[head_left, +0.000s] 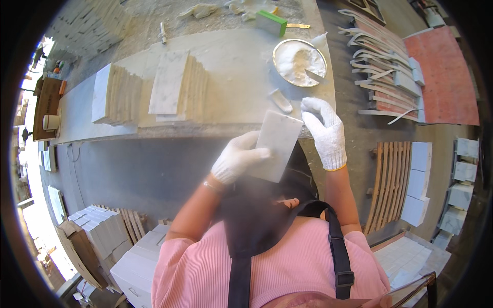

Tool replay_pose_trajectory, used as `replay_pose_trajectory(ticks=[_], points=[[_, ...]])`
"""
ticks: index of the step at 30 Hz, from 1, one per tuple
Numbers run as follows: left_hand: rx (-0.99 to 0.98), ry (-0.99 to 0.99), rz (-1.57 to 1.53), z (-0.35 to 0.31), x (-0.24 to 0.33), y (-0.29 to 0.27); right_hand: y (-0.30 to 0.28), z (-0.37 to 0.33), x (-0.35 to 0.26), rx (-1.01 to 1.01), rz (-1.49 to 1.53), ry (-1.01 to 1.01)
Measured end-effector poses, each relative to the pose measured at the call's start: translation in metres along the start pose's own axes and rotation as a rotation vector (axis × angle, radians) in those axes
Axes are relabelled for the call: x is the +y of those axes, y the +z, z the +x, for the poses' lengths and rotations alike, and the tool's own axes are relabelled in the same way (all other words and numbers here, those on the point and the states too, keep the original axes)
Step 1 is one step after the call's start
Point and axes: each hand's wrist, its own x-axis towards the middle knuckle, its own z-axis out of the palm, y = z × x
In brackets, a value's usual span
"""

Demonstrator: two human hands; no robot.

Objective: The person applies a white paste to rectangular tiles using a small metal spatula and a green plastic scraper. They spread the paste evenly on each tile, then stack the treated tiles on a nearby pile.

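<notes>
My left hand (240,158), in a white knit glove, grips a pale marble tile (277,146) by its left side, thumb across the face. The tile is tilted above the table's front edge, with small dark spots along its top edge. Close to its upper right corner is my right hand (324,128), also gloved. Its fingers are bent, with a gap between thumb and forefinger, and I see nothing held in them. Just beyond lies a small white curved piece (281,101). A round bowl of white powder or paste (298,61) stands farther back, a flat metal blade (314,76) stuck in it.
Two rows of upright marble tiles (169,90) (105,97) stand on the dusty table (231,66). At the back lie a green-and-white block (271,23) and crumpled gloves (200,10). Strapping strips (382,72) hang over a red stack at right. Wooden slats (387,179) and white boxes (138,262) flank me.
</notes>
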Motion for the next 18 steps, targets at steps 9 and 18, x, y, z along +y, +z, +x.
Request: replay_pose_trajectory(ticks=[9, 18], points=[[-0.078, 0.049, -0.125, 0.014, -0.013, -0.005, -0.002, -0.034, -0.006, -0.213, 0.383, 0.326], [0.055, 0.226, 0.189, 0.037, -0.007, -0.006, 0.008, -0.038, -0.009, -0.218, 0.378, 0.358]])
